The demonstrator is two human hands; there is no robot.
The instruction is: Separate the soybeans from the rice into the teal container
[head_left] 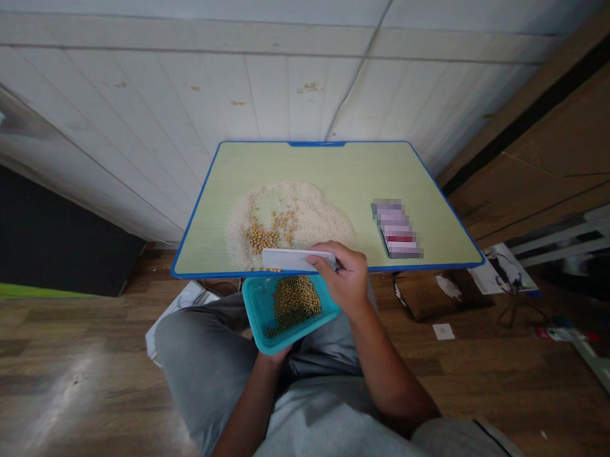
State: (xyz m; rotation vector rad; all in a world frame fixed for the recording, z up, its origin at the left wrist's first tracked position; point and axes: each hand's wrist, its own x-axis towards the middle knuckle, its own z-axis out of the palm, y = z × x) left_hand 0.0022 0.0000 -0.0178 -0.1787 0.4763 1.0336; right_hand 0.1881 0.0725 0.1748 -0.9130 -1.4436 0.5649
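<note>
My right hand (346, 273) is closed on a flat white scraper-like strip (294, 259), which reaches left just above the table's near edge. Beyond the strip lie loose yellow soybeans (262, 237) among a spread pile of white rice grains (316, 209). Below the edge, a teal plastic basket (254, 320) is tilted, with many soybeans (297, 298) gathered inside. My left hand (279, 354) holds this basket from underneath, most of its fingers hidden by it. A few beans rest right at the table's edge, beside the strip.
The small table (252, 163) has a pale green top and a blue rim. On its right side lies a phone (398, 228) with its screen blurred out. A white panelled wall stands behind, cardboard (553, 144) leans at right, and cables lie on the wooden floor.
</note>
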